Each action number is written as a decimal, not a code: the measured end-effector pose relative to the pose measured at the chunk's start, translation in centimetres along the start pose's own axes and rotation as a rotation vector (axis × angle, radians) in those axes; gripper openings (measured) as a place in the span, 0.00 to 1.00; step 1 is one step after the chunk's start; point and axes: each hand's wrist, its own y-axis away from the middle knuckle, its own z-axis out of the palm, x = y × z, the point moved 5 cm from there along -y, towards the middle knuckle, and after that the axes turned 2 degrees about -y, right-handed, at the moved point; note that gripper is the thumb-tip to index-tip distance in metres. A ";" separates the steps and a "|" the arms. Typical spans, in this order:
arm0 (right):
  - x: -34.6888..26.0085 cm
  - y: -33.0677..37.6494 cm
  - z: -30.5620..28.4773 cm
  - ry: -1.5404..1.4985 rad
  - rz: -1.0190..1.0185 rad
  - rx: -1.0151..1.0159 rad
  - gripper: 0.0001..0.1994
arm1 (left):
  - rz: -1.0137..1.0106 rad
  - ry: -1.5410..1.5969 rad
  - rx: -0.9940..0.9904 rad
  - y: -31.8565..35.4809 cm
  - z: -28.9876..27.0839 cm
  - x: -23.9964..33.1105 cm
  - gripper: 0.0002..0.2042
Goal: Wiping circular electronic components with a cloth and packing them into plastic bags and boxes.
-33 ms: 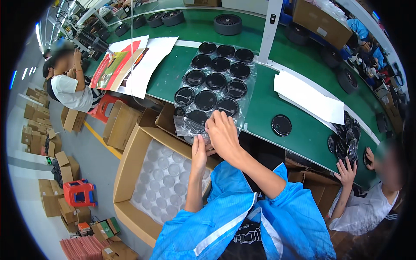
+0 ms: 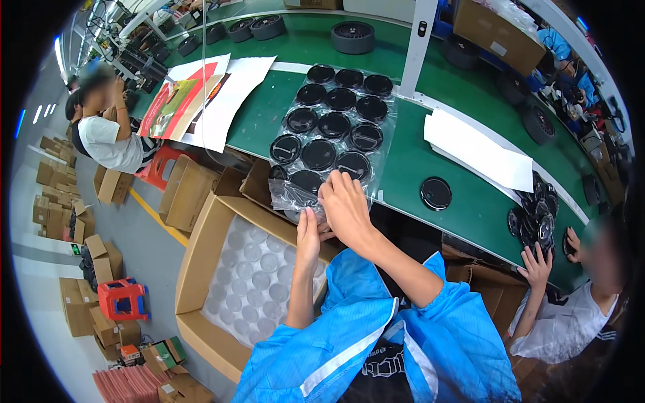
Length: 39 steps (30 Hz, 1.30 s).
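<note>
At the far left a seated person in a white shirt (image 2: 111, 138) works beside a red stool (image 2: 161, 164), with printed sheets (image 2: 201, 101) spread over the near left edge of the green bench (image 2: 416, 168). Below the bench's near edge stands an open cardboard box (image 2: 201, 262) lined with a clear tray of round pockets (image 2: 259, 282).

The left hand (image 2: 309, 235) reaches up from the blue sleeve (image 2: 322, 349), fingers closed on the lower edge of a clear plastic bag (image 2: 336, 134). The bag is a crinkled, glossy sheet that holds rows of flat black round discs (image 2: 319, 154), each with a shiny rim, lying three across. It lies on the bench and hangs slightly over the near edge, directly above the box. The right hand (image 2: 346, 205) lies just beside the left, palm down on the bag's near end, fingers curled and pressing the plastic; whether it pinches the film cannot be told. Most of the bag stretches away from both hands toward the far edge.

Further right, a single black disc (image 2: 435, 193) sits alone near the bench's near edge, beside white paper sheets (image 2: 480, 151). At the right end another person's hand (image 2: 537, 265) touches a heap of black discs (image 2: 534, 221).
</note>
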 end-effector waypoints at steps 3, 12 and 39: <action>-2.2 0.4 -1.9 0.039 -0.104 0.063 0.11 | 0.013 0.040 -0.020 0.1 0.1 0.3 0.21; -5.6 4.6 -3.3 0.092 -0.241 -0.016 0.17 | 0.360 -0.311 0.199 0.5 -0.5 -1.1 0.18; 0.3 3.2 -3.1 0.326 -0.142 -0.064 0.23 | 0.158 0.278 -0.102 -1.5 1.0 -2.4 0.08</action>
